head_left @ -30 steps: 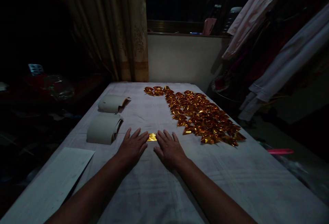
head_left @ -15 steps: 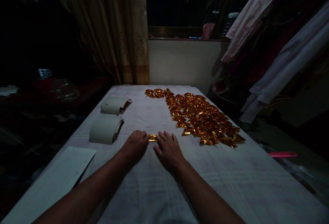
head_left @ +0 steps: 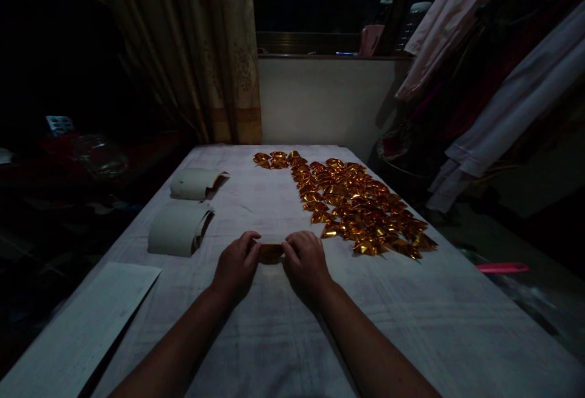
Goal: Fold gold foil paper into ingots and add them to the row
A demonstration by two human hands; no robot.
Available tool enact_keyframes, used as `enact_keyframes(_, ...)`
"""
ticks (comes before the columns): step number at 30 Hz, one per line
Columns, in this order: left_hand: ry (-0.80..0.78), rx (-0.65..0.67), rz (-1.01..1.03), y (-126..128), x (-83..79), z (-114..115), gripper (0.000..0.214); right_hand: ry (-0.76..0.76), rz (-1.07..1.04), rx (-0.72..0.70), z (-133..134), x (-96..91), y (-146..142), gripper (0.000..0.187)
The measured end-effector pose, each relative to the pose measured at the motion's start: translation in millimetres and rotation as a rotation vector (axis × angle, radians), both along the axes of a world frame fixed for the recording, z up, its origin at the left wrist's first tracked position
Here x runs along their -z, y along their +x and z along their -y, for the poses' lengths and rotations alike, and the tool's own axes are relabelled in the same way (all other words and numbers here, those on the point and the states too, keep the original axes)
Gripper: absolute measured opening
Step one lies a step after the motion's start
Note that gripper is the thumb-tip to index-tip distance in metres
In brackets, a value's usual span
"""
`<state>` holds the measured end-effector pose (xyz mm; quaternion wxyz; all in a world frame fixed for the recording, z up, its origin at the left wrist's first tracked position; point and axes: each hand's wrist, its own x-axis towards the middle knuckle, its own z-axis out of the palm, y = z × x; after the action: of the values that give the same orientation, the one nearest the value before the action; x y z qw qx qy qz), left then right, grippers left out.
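Between my two hands is a small folded piece of gold foil paper [head_left: 271,253], held by its two ends just over the cloth. My left hand [head_left: 237,262] pinches its left end between thumb and fingers. The right end is pinched by my right hand [head_left: 305,259]. Beyond my right hand spreads a pile of folded gold paper ingots [head_left: 361,203], several of them reaching in a line toward the back. Left of my left hand lie two curved stacks of grey-backed paper, a nearer one [head_left: 176,230] and a farther one [head_left: 194,183].
The table [head_left: 256,337] is covered with a pale checked cloth. A flat white board [head_left: 91,319] lies along its left edge. A curtain [head_left: 219,50] hangs behind, and clothes [head_left: 484,111] hang at the right. A pink cup [head_left: 370,39] stands on the window sill.
My hands have lifted the foil piece off the cloth and turned it, with thumbs now at its near side. The right fingers, flat before, are now curled in. The view has shifted slightly.
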<state>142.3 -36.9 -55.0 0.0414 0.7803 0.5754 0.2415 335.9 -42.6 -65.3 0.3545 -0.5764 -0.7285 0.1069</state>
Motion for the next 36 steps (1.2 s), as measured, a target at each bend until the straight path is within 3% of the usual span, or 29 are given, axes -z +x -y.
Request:
enact_keyframes(7, -0.004, -0.025, -0.032, 7.5, 0.2, 1.1, 0.011, -0.033, 0.184, 0.124, -3.8, 0.0, -4.3, 0.009)
enact_keyframes(9, -0.006, -0.034, -0.047, 8.1, 0.0, 1.2, 0.007, -0.054, 0.224, 0.112, -0.9, -1.5, -7.3, 0.015)
enact_keyframes(12, -0.011, -0.049, -0.067, 8.6, 1.4, 1.2, 0.005, -0.05, 0.304, -0.089, 10.7, -2.3, -13.8, 0.041)
enact_keyframes(14, -0.011, -0.056, -0.077, 8.8, 2.9, 1.1, 0.005, -0.094, 0.374, -0.298, 20.4, -2.4, -17.5, 0.048)
enact_keyframes(15, -0.011, -0.058, -0.082, 8.7, 3.3, 1.0, 0.005, -0.129, 0.39, -0.325, 24.6, -2.7, -18.3, 0.051)
enact_keyframes(20, -0.011, -0.057, -0.095, 7.3, 1.4, 1.4, 0.008, -0.285, 0.438, -0.227, 30.9, -6.4, -9.5, 0.061)
enact_keyframes(25, -0.004, -0.067, -0.097, 13.8, 0.4, 3.3, 0.009, -0.325, 0.455, -0.158, 28.3, -9.6, -1.3, 0.066)
enact_keyframes(28, 0.009, -0.1, -0.102, 26.1, 5.2, 2.6, 0.023, -0.319, 0.456, -0.164, 28.8, -8.2, -1.5, 0.066)
enact_keyframes(31, -0.077, -0.17, -0.167, 36.3, 10.1, -0.1, 0.048, -0.309, 0.451, -0.168, 29.0, -5.3, -1.8, 0.066)
enact_keyframes(36, -0.237, -0.179, -0.275, 29.2, 8.1, -1.3, 0.067, -0.327, 0.438, -0.164, 28.3, -4.0, -1.4, 0.067)
